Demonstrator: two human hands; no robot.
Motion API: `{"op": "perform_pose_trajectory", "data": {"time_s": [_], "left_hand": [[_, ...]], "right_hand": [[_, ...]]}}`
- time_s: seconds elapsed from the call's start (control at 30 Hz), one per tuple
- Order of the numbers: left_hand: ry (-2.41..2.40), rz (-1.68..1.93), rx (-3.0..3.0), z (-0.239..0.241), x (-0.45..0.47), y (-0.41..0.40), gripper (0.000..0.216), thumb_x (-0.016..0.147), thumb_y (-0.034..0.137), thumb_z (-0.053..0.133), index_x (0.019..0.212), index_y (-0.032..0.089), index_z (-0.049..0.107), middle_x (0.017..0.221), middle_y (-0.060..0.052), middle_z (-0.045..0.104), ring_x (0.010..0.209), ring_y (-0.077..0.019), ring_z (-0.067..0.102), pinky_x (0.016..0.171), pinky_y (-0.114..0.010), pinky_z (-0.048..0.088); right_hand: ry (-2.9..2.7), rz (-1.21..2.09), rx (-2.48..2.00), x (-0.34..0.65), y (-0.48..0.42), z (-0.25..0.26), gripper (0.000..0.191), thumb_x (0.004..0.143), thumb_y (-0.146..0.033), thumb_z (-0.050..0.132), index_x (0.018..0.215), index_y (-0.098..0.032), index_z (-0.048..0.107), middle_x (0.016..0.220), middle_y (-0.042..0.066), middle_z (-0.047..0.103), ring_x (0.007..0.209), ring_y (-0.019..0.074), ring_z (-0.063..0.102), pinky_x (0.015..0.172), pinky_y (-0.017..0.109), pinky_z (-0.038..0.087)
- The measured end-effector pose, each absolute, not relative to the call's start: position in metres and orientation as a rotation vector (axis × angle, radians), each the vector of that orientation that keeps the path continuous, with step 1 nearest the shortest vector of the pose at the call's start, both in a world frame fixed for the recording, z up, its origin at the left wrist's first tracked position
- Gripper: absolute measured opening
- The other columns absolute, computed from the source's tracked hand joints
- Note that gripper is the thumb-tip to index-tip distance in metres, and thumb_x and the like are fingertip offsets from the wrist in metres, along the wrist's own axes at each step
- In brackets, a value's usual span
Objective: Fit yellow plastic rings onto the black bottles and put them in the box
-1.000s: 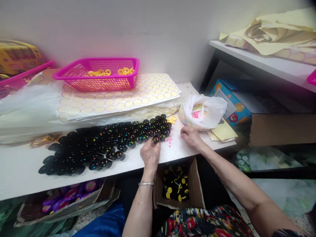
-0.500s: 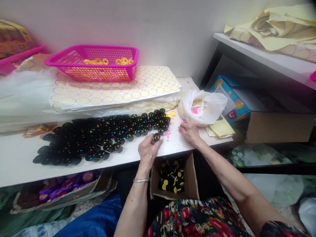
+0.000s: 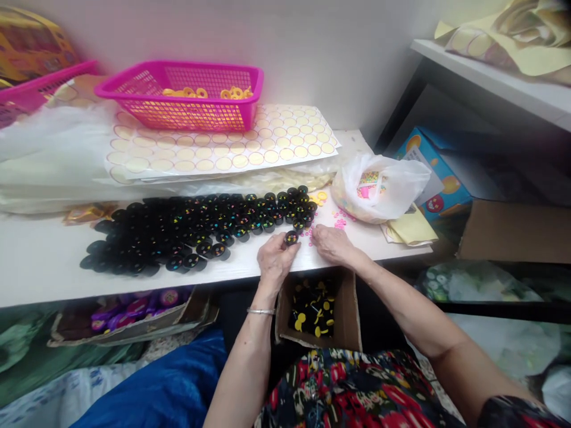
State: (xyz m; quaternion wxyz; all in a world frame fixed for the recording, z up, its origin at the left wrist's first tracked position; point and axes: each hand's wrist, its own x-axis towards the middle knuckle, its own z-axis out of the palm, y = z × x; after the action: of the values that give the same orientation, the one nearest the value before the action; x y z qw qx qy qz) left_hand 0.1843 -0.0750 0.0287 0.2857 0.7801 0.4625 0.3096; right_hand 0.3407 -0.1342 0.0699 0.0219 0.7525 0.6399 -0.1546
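Between the thumb and fingers of my left hand (image 3: 275, 259) is a small round black cup (image 3: 291, 238) with coloured bits inside. My right hand (image 3: 333, 245) rests at the table just right of it, fingers pinched together over small pink rings (image 3: 307, 234); whatever they hold is too small to make out. More pink pieces (image 3: 340, 224) lie scattered behind that hand. To the left spreads a dense group of black cups (image 3: 196, 229), many with coloured bits in them. A few yellow rings (image 3: 319, 196) sit at the group's right end.
Behind the cups are printed sheets (image 3: 267, 142) under a pink basket (image 3: 178, 113) of yellow parts. A white plastic bag (image 3: 401, 184) of coloured pieces stands right. Below the table edge, a cardboard box (image 3: 350, 309) holds black and yellow parts. A shelf (image 3: 499, 77) juts in at right.
My right hand has moved left, from the pink pieces near the bag toward the cup in my left hand. The left hand keeps its hold on the cup. The view has shifted slightly.
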Motion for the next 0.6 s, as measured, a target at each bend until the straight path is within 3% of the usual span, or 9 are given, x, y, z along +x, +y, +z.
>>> {"op": "perform_pose_trajectory", "data": {"time_s": [0.23, 0.6], "left_hand": [[1.221, 0.829, 2.094, 0.025, 0.184, -0.074, 0.021, 0.068, 0.041, 0.063, 0.072, 0.02, 0.063, 0.059, 0.005, 0.046, 0.056, -0.0083, 0.043, 0.056, -0.021, 0.032], [1.241, 0.81, 2.11, 0.026, 0.185, -0.075, 0.02, 0.068, 0.04, 0.062, 0.073, 0.021, 0.064, 0.061, 0.004, 0.048, 0.059, -0.0092, 0.045, 0.057, -0.021, 0.033]], "right_hand": [[1.889, -0.362, 2.43, 0.343, -0.141, 0.07, 0.028, 0.089, -0.024, 0.031, 0.1, -0.019, 0.056, 0.099, 0.009, 0.062, 0.087, 0.0209, 0.06, 0.061, 0.028, 0.035], [1.885, -0.467, 2.343, 0.352, -0.134, 0.076, 0.026, 0.088, -0.028, 0.036, 0.095, -0.017, 0.059, 0.095, 0.01, 0.065, 0.085, 0.0218, 0.06, 0.063, 0.027, 0.034]]}}
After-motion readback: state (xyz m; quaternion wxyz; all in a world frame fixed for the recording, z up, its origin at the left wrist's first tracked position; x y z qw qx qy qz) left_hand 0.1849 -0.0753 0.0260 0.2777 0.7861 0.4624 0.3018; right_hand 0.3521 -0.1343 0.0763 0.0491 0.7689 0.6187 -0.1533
